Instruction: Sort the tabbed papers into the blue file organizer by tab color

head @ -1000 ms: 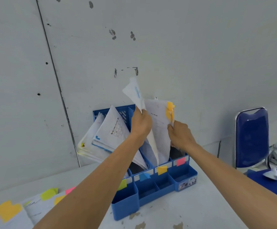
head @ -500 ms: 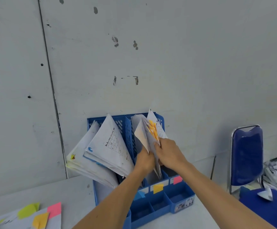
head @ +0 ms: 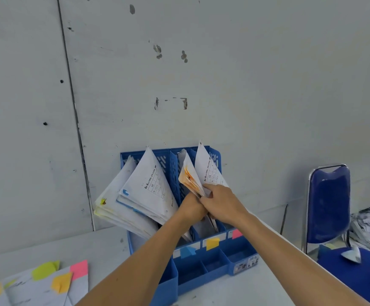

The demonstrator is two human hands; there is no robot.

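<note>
Organizer: the blue file organizer (head: 215, 160) stands on the white surface (head: 235, 290), its tall slotted back against the grey wall (head: 246, 85).
Papers in hand: we hold the orange-tabbed papers (head: 187, 176) upright in the organizer's third slot from the left, with a printed sheet (head: 206, 166) fanned out just behind them.
Left hand: our left hand (head: 191, 208) grips the lower part of the orange-tabbed papers, fingers wrapped round them.
Right hand: our right hand (head: 221, 202) pinches the same bundle from the right, fingertips curled over its edge.
Hands together: our two hands touch, knuckles side by side over the slot.
Other slots: a blue-tabbed stack (head: 148, 191) leans left in the second slot; a yellow-tabbed stack (head: 113, 208) sags out of the leftmost one.
Front markers: a blue tab (head: 187, 251), an orange tab (head: 212, 243) and a pink tab (head: 237, 234) sit along the low front wall, one per slot.
Unsorted: loose tabbed papers (head: 36, 286) lie at the lower left of the surface, showing green, pink and orange tabs.
Right side: a blue chair (head: 328, 204) stands well apart from the organizer.
</note>
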